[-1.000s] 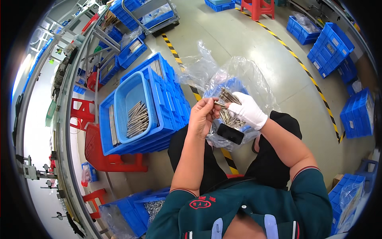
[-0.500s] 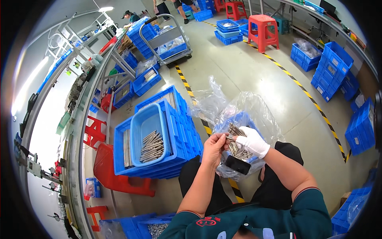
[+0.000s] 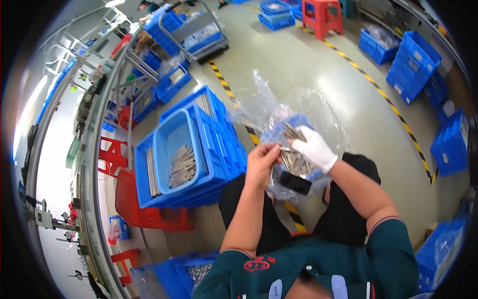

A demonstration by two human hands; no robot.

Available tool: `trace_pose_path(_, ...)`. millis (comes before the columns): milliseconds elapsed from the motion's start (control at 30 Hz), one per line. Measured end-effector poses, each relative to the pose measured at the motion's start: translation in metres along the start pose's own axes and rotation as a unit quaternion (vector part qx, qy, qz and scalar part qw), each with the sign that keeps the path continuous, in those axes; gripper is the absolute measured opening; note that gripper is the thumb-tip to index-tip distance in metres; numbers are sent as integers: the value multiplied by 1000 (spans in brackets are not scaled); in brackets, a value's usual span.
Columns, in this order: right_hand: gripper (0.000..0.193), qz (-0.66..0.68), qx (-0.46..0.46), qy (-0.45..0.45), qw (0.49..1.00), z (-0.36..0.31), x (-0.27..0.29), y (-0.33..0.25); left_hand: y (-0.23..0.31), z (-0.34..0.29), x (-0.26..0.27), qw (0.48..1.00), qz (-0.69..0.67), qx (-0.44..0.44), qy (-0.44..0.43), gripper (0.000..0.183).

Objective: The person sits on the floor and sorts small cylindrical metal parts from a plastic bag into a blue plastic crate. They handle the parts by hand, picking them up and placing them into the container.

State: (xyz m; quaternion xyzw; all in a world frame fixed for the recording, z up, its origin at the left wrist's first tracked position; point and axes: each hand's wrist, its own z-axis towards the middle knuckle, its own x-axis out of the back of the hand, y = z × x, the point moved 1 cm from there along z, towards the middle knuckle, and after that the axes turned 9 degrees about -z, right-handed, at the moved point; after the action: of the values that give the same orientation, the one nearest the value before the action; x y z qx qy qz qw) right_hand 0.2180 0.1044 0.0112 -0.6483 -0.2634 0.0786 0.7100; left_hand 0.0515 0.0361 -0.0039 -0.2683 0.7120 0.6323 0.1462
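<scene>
Between my legs stands a blue container (image 3: 300,120) lined with a clear plastic bag (image 3: 323,105), with slim metal pins (image 3: 295,163) lying loose in it. My right hand (image 3: 314,151), in a white glove, is closed on a small bunch of metal pins (image 3: 293,132) above the container. My bare left hand (image 3: 261,163) pinches one metal pin (image 3: 285,149) by its end, close to the gloved fingertips. A black, flat, phone-like object (image 3: 295,183) rests on the bag at the container's near edge.
At my left a light-blue tray (image 3: 160,139) of loose metal pins (image 3: 182,166) sits on stacked blue crates (image 3: 226,154) holding rows of rods. A red stool (image 3: 149,209) stands beside them. Further off are a trolley (image 3: 196,32), another red stool (image 3: 322,17) and more blue crates (image 3: 413,65).
The whole view has shifted, so the surroundings sit higher in the picture. My left hand stays at the right hand's fingertips, and more of the pinched pin now shows.
</scene>
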Motion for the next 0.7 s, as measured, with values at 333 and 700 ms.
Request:
trace_pose_path(333, 26, 71, -102, -49, 991, 1, 4, 2, 3, -4, -5, 999, 24, -31, 12, 16)
trace_pose_path(700, 18, 121, -114, -142, 976, -5, -4, -5, 8, 2, 3, 997, -70, -21, 28, 16)
